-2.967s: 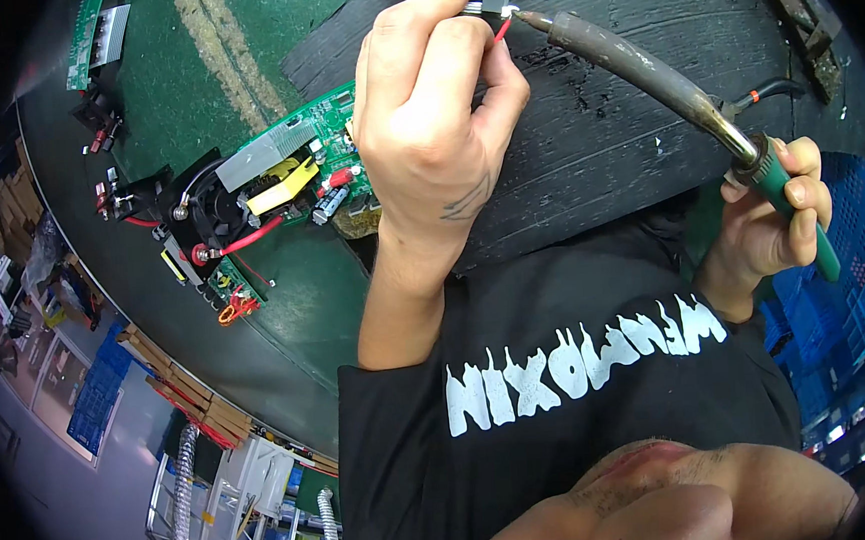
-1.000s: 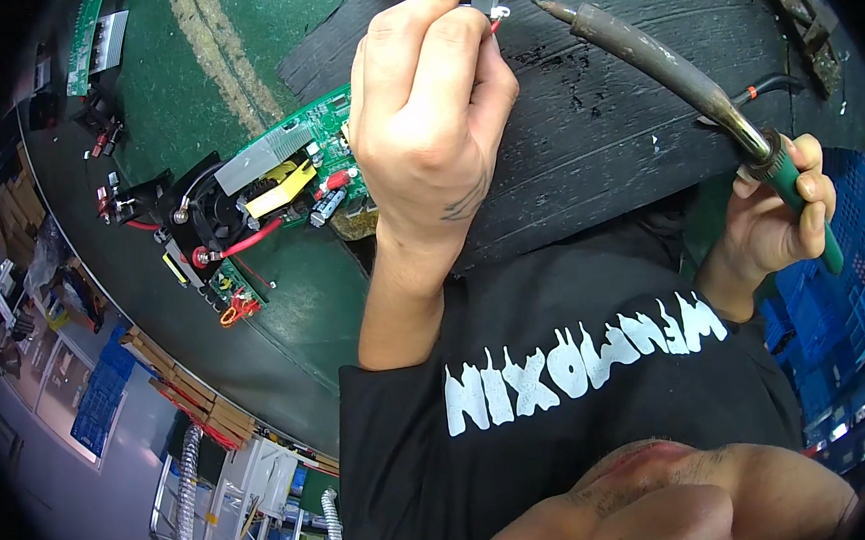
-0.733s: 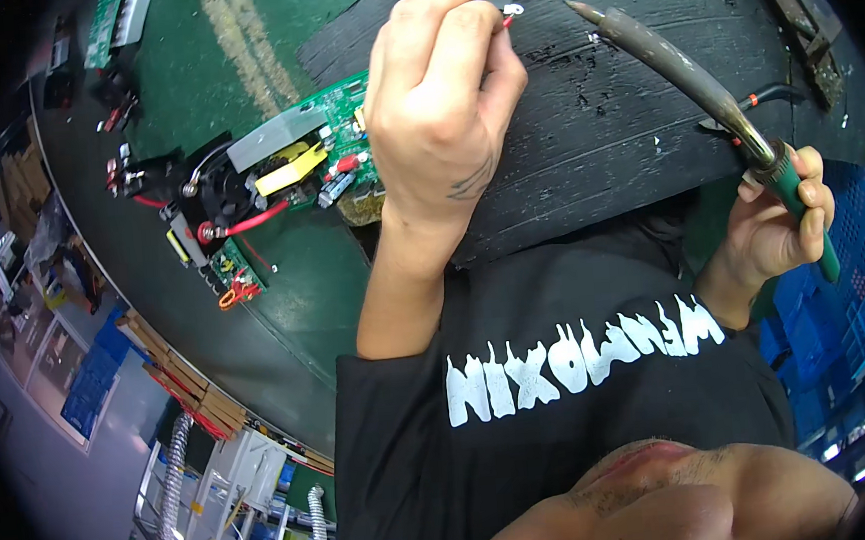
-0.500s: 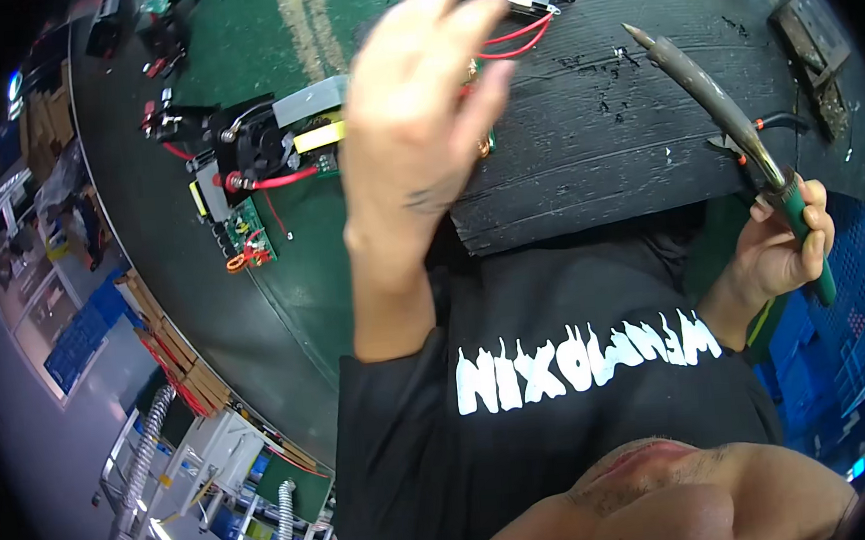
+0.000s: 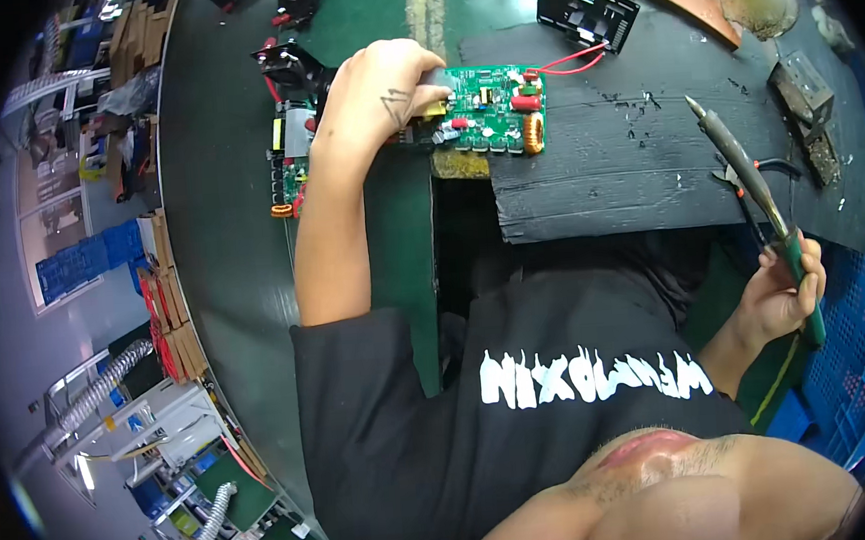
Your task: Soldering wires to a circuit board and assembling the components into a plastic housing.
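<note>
Green circuit board, one: lying across the left edge of the black mat, just right of the left hand, which grasps its left end, apparently by a grey heatsink. Soldering iron, one: clasped in the right hand.

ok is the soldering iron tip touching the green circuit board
No, the soldering iron in the right hand has its tip over the dark mat, clearly apart from the green circuit board.

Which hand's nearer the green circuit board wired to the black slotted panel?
Left hand: it's at the left end of the green circuit board. The right hand is apart, to its lower right in view, holding a soldering iron.
</note>
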Tool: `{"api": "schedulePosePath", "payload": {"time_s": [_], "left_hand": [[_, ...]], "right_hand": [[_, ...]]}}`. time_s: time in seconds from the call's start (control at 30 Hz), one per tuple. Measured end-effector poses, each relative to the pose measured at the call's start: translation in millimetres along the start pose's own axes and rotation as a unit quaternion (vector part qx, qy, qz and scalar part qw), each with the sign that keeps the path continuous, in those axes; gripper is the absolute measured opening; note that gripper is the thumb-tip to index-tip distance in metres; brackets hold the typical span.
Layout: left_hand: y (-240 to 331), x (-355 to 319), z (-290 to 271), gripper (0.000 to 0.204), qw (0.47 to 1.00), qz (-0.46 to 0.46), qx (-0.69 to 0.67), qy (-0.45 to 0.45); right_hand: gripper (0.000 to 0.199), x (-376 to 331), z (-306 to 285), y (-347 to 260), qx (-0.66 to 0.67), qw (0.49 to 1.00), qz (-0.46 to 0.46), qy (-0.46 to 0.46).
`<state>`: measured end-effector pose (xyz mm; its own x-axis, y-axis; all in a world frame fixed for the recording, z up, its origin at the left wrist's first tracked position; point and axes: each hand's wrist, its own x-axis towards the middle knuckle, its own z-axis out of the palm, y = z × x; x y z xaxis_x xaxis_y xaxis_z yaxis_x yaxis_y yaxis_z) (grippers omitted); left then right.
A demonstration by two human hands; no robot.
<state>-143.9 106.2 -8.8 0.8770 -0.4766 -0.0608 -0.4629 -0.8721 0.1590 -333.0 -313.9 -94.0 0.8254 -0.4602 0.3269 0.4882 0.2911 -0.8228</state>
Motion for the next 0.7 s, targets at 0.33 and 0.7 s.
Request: {"api": "schedulePosePath", "payload": {"time_s": [0.33,0.7], "left_hand": [[-10,-82,-92,0.033,0.995,-0.047,-0.039,0.074],[-156,-297,-155,0.034,0.896,-0.424,-0.003,0.13]], "right_hand": [[0.031,4,-13,-14,0.024,0.998,-0.022,-0.052],[0.034,34,25,2,0.063,0.994,0.028,-0.083]]}}
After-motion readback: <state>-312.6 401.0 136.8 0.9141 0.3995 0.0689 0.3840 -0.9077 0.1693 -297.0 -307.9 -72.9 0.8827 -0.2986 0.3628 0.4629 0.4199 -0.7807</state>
